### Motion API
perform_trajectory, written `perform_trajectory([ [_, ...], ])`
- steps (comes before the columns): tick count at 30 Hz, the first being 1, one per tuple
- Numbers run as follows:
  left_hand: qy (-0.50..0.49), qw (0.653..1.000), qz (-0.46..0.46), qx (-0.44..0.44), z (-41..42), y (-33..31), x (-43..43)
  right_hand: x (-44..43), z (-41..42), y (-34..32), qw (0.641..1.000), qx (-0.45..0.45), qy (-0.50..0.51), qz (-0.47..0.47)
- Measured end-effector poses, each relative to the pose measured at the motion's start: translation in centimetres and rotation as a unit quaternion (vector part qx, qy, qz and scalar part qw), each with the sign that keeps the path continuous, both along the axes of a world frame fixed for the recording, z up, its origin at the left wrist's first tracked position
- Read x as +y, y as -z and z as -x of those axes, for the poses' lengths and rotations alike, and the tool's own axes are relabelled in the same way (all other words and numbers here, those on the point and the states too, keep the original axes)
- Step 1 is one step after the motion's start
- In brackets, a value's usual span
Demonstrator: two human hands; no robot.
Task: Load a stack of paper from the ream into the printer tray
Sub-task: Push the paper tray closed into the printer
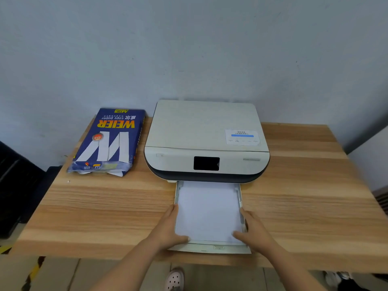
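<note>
A cream printer (206, 141) with a dark screen stands on the wooden table (94, 213). Its paper tray (210, 247) is pulled out toward me, and a white stack of paper (209, 208) lies flat inside it. My left hand (168, 228) rests against the stack's left edge with the thumb on its near corner. My right hand (253, 229) mirrors it on the right edge, thumb on the near right corner. Left of the printer lies the blue ream (109, 141), its near end torn open.
A grey wall rises right behind the printer and ream. The table's front edge runs just below the tray. A dark object (14, 185) stands at the left of the table. My shoe (174, 280) shows on the floor below.
</note>
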State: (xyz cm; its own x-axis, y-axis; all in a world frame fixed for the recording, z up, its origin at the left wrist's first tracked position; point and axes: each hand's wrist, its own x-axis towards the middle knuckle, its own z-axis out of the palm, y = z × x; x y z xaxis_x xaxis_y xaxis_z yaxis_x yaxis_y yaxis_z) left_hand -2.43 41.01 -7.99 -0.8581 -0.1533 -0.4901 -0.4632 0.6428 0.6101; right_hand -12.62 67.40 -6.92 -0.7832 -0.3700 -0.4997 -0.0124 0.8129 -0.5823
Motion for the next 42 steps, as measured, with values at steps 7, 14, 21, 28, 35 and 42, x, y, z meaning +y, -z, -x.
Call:
perform_trajectory([
  [7,0.020,0.992,0.121,0.001,-2.8,0.1,1.1,1.9,-2.6,0.6,0.999,0.029,-0.041,-0.017],
  [14,0.024,0.985,0.169,0.000,-4.1,0.7,1.4,2.5,-3.7,1.3,0.996,0.078,-0.044,-0.025],
  [21,0.025,0.984,0.174,0.008,-3.5,0.8,1.3,2.1,-3.3,1.1,0.995,0.086,-0.038,-0.037],
  [28,0.027,0.984,0.177,0.010,-2.4,0.8,0.8,1.7,-2.3,0.6,0.996,0.070,-0.036,-0.038],
  [35,0.020,0.987,0.154,0.042,-1.3,0.5,0.0,1.5,-1.0,0.3,0.998,0.053,-0.023,-0.005],
  [42,0.005,0.991,0.124,0.053,0.0,0.4,-0.7,1.1,0.2,0.7,0.999,0.049,-0.002,0.018],
])
